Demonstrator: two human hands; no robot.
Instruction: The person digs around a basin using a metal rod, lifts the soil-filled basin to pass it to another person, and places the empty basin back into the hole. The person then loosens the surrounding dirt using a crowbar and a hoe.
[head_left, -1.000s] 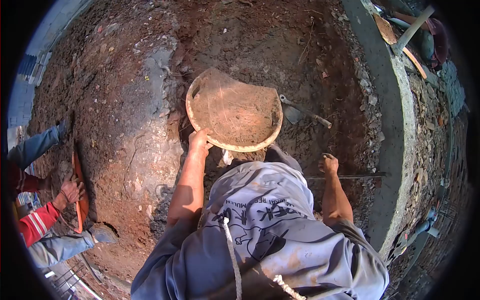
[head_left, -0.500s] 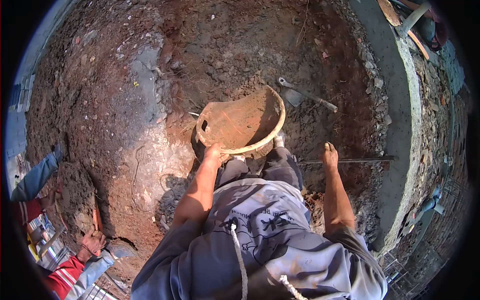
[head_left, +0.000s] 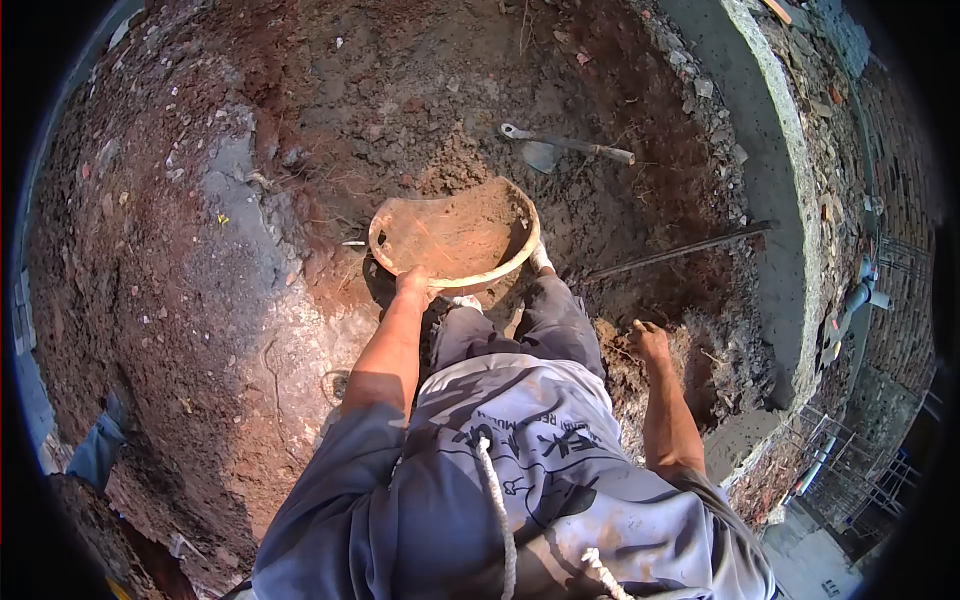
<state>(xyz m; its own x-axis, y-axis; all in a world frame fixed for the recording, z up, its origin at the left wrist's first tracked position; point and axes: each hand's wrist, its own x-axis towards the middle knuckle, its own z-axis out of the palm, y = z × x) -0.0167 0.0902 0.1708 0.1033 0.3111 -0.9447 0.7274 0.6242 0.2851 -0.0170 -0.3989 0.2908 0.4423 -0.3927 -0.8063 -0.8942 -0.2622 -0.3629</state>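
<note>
My left hand (head_left: 414,280) grips the near rim of a worn, dirt-stained scoop-shaped basin (head_left: 450,235), which sits low over the soil by my feet. Its inside faces up, and a hole shows near its left edge. Past its far rim lies a small heap of loose soil (head_left: 455,160). My right hand (head_left: 648,340) hangs out to the right, away from the basin, with its fingers curled; whether anything is in them is too small to tell. A hoe (head_left: 575,145) with a flat blade rests on the ground beyond the basin.
A thin metal bar (head_left: 680,250) runs from the trench floor to a concrete beam (head_left: 775,200) on the right. The earth bank (head_left: 180,280) rises at left. A co-worker's blue-clad leg (head_left: 98,450) shows at lower left. Steel rebar (head_left: 880,490) stands at lower right.
The basin has come down lower and closer to my feet, with my left hand still on its rim. The view has turned; the co-worker's hands have left the frame.
</note>
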